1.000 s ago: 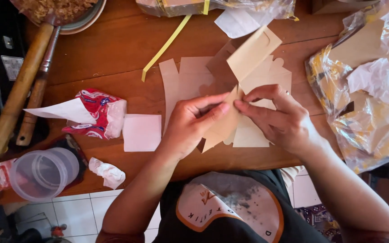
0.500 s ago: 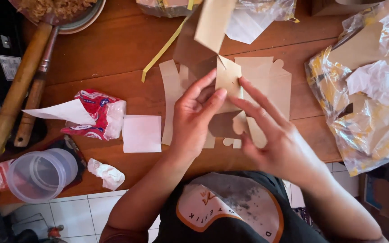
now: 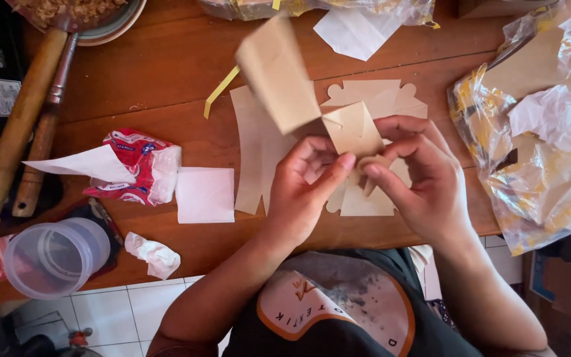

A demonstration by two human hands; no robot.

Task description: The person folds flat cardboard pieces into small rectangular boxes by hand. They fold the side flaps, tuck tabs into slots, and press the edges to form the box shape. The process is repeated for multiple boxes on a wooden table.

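Observation:
A brown die-cut cardboard piece (image 3: 299, 86) is lifted above the wooden table (image 3: 166, 86), half folded, its upper flap blurred. My left hand (image 3: 302, 192) grips its lower part from the left with thumb and fingers. Opposite it, my right hand (image 3: 421, 178) pinches a small flap of the same piece at the bottom right. Flat cardboard cut-outs (image 3: 378, 99) lie on the table under both hands.
A white paper square (image 3: 205, 194) and a red-and-white wrapper (image 3: 133, 168) lie to the left. A clear plastic cup (image 3: 54, 256) and crumpled tissue (image 3: 153, 254) sit at the near left edge. Wooden handles (image 3: 18, 125) lie far left. Plastic bags (image 3: 536, 132) fill the right.
Both hands have lifted the cardboard piece off the stack and folded it; its upper flap now stands up and swings left. My right hand closed in from a spread pose onto the piece.

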